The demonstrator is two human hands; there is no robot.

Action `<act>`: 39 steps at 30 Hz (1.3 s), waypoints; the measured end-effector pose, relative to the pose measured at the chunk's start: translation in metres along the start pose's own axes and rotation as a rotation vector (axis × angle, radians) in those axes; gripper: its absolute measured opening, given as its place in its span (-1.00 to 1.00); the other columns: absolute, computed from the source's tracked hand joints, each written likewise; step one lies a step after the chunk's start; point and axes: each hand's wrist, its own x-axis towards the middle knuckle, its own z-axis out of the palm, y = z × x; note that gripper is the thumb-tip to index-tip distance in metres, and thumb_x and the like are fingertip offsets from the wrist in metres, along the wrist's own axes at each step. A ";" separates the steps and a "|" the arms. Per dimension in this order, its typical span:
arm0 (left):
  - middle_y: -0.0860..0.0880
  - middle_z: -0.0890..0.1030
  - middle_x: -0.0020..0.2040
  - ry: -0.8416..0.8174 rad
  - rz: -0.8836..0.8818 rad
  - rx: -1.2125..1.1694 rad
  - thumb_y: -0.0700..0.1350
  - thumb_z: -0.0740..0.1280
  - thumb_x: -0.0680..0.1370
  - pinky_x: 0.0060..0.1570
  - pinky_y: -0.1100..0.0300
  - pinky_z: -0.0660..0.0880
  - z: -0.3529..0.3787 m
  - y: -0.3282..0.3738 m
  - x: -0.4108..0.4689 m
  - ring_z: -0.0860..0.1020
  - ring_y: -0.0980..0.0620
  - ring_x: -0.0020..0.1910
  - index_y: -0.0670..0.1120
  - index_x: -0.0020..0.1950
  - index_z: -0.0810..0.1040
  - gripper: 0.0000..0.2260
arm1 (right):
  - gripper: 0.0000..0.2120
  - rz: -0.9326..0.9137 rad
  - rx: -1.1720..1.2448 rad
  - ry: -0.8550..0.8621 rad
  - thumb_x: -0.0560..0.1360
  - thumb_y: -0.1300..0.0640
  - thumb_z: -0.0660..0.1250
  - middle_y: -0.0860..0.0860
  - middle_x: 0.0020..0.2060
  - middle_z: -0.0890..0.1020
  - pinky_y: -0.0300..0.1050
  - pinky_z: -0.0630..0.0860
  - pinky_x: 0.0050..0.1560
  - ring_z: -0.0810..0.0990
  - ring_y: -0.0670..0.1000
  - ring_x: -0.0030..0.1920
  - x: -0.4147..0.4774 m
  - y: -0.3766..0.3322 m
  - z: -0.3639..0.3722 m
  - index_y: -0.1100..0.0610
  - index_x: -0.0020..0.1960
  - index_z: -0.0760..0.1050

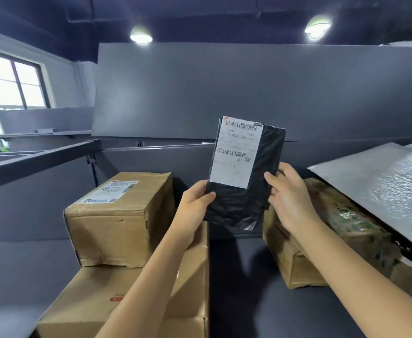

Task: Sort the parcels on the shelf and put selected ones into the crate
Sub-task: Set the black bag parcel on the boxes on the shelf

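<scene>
Both hands hold a black bag up in the air above the shelf, roughly mid-shelf, in the gap betw. the two box groups. Bag stands upright, tilted a bit to the right, w/ a white label on its front upper left; barcodes show but text too blurred to read. Left hand grips the bag's lower left edge, thumb on the front, fingers curled behind. Right hand clasps the right edge, thumb on the front near mid-height, fingers wrapped round the back, partly closed. Bag's crumpled bottom end hangs free below the hands, touching nothing. On the shelf's left side: a small box w/ its own label on top, sitting on a big box that runs to the front edge; left forearm crosses over the big one. On the right side: a brown box w/ a printed box, green marks on it, lying tilted on top; right hand is in front of it, can't tell if touching. A silver mailer leans over the printed box toward the shelf's right end. Grey back panel behind; window far left; two ceiling lamps lit above.
</scene>
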 end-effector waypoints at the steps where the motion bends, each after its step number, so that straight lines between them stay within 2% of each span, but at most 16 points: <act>1: -0.10 0.68 0.07 0.010 -0.007 0.009 -0.36 0.16 0.60 0.13 0.10 0.55 -0.002 -0.001 -0.001 0.64 -0.05 0.08 -0.14 0.13 0.59 -0.73 | -0.87 0.011 0.012 0.001 0.57 0.31 0.21 0.06 -0.08 0.66 0.02 0.56 0.00 0.64 0.05 -0.04 0.001 0.002 0.002 0.14 0.03 0.49; 4: -0.11 0.67 0.08 0.054 -0.005 0.078 -0.33 0.19 0.60 0.10 0.16 0.55 -0.011 0.000 -0.003 0.63 -0.03 0.05 -0.17 0.18 0.57 -0.76 | -0.87 0.053 0.022 0.018 0.57 0.31 0.22 0.07 -0.07 0.66 0.02 0.59 0.01 0.64 0.06 -0.02 0.006 0.010 0.010 0.14 0.02 0.51; 8: -0.01 0.65 0.00 0.084 0.017 0.193 -0.32 0.19 0.61 -0.03 0.32 0.55 -0.030 0.002 -0.006 0.62 0.11 -0.03 -0.04 0.12 0.53 -0.77 | -0.85 0.091 0.055 -0.017 0.56 0.33 0.23 0.04 -0.10 0.66 -0.09 0.56 -0.13 0.64 0.02 -0.08 0.006 0.022 0.028 0.13 0.00 0.51; 11: 0.01 0.62 -0.01 0.145 0.002 0.190 -0.37 0.16 0.60 -0.05 0.39 0.53 -0.040 0.005 -0.008 0.58 0.15 -0.05 -0.09 0.14 0.49 -0.75 | -0.85 0.061 0.047 -0.052 0.56 0.31 0.24 0.00 -0.12 0.67 -0.12 0.57 -0.15 0.64 -0.02 -0.10 0.005 0.024 0.045 0.09 -0.02 0.51; 12: 0.00 0.61 0.03 0.170 0.001 0.202 -0.37 0.15 0.60 0.02 0.35 0.52 -0.042 0.005 -0.008 0.57 0.12 0.00 -0.09 0.14 0.47 -0.75 | -0.85 0.035 0.040 -0.059 0.56 0.31 0.25 0.00 -0.12 0.67 -0.13 0.58 -0.12 0.65 -0.02 -0.10 0.005 0.023 0.051 0.10 -0.01 0.51; 15: -0.02 0.58 0.19 0.195 -0.005 0.273 -0.29 0.17 0.60 0.29 0.00 0.44 -0.046 0.001 -0.011 0.52 0.00 0.21 0.00 0.16 0.44 -0.76 | -0.85 -0.082 0.029 -0.050 0.53 0.31 0.30 0.03 -0.09 0.68 -0.10 0.60 0.01 0.67 0.01 -0.03 0.003 0.018 0.068 0.09 0.01 0.53; 18: 0.02 0.59 0.16 0.204 -0.006 0.287 -0.24 0.17 0.61 0.28 -0.09 0.44 -0.043 -0.002 -0.016 0.53 0.02 0.20 0.09 0.08 0.44 -0.79 | -0.83 -0.185 -0.022 -0.031 0.50 0.28 0.34 0.00 -0.06 0.68 -0.09 0.58 0.09 0.66 -0.01 0.02 0.001 0.011 0.080 0.02 -0.03 0.54; 21: 0.15 0.58 0.03 0.289 0.122 0.334 -0.24 0.18 0.60 0.22 0.12 0.45 -0.037 0.000 -0.024 0.53 0.22 0.08 0.08 0.05 0.42 -0.80 | -0.84 -0.158 0.003 -0.024 0.51 0.27 0.34 0.04 -0.03 0.68 -0.04 0.57 0.13 0.65 0.02 0.05 0.005 0.010 0.081 0.04 0.00 0.54; 24: 0.25 0.52 -0.01 0.347 0.338 0.492 -0.24 0.18 0.62 -0.02 0.46 0.39 -0.031 0.012 -0.036 0.49 0.42 -0.04 -0.03 0.24 0.39 -0.78 | -0.84 -0.017 0.152 0.043 0.53 0.29 0.30 0.13 0.05 0.65 0.06 0.55 0.17 0.64 0.09 0.09 0.013 0.013 0.079 0.15 0.09 0.54; 26: 0.14 0.54 0.07 0.350 0.426 0.558 -0.22 0.18 0.62 0.01 0.50 0.40 -0.028 0.020 -0.039 0.50 0.32 0.00 -0.10 0.36 0.34 -0.70 | -0.82 0.082 0.206 0.080 0.53 0.30 0.29 0.17 0.08 0.63 0.09 0.55 0.16 0.62 0.12 0.11 0.015 0.015 0.078 0.18 0.12 0.52; 29: -0.05 0.47 0.32 0.334 0.427 0.680 -0.21 0.18 0.61 0.19 0.22 0.40 -0.027 0.025 -0.034 0.45 0.06 0.23 -0.13 0.46 0.25 -0.60 | -0.78 0.162 0.242 0.115 0.53 0.34 0.28 0.19 0.12 0.59 0.12 0.56 0.13 0.61 0.15 0.10 0.018 0.020 0.078 0.19 0.15 0.46; 31: -0.14 0.35 0.39 0.347 0.439 0.893 -0.20 0.18 0.59 0.15 0.06 0.45 -0.029 0.021 -0.030 0.43 -0.08 0.25 -0.17 0.46 0.26 -0.57 | -0.72 0.203 0.203 0.153 0.51 0.40 0.25 0.17 0.10 0.56 0.09 0.56 0.09 0.60 0.11 0.04 0.021 0.025 0.075 0.19 0.18 0.41; 33: -0.22 0.38 0.34 0.359 0.471 1.142 -0.13 0.15 0.52 0.08 -0.04 0.49 -0.032 0.012 -0.029 0.48 -0.21 0.18 -0.18 0.34 0.43 -0.60 | -0.71 0.259 0.119 0.174 0.49 0.44 0.20 0.15 0.04 0.53 0.04 0.54 0.04 0.56 0.10 0.01 0.022 0.030 0.074 0.16 0.13 0.41; 35: -0.19 0.49 0.27 0.336 0.452 1.343 -0.05 0.14 0.45 0.11 -0.06 0.44 -0.035 0.002 -0.028 0.49 -0.23 0.15 -0.09 0.17 0.57 -0.62 | -0.67 0.307 0.021 0.182 0.49 0.47 0.17 0.14 -0.07 0.52 -0.06 0.51 -0.03 0.53 0.09 -0.03 0.021 0.040 0.074 0.18 0.15 0.46; 37: -0.12 0.57 0.18 0.253 0.439 1.496 -0.02 0.16 0.42 0.17 -0.04 0.34 -0.033 -0.007 -0.030 0.50 -0.20 0.17 -0.03 0.03 0.65 -0.67 | -0.63 0.358 -0.040 0.196 0.50 0.48 0.13 0.09 -0.22 0.47 -0.22 0.40 -0.25 0.46 0.02 -0.18 0.017 0.050 0.075 0.26 0.25 0.46; 39: -0.08 0.63 0.11 0.095 0.393 1.571 0.01 0.15 0.40 0.14 0.00 0.37 -0.031 -0.018 -0.034 0.55 -0.17 0.13 -0.01 -0.09 0.69 -0.67 | -0.60 0.412 -0.065 0.197 0.51 0.48 0.09 0.10 -0.17 0.49 -0.23 0.35 -0.34 0.43 -0.01 -0.24 0.011 0.063 0.078 0.29 0.30 0.43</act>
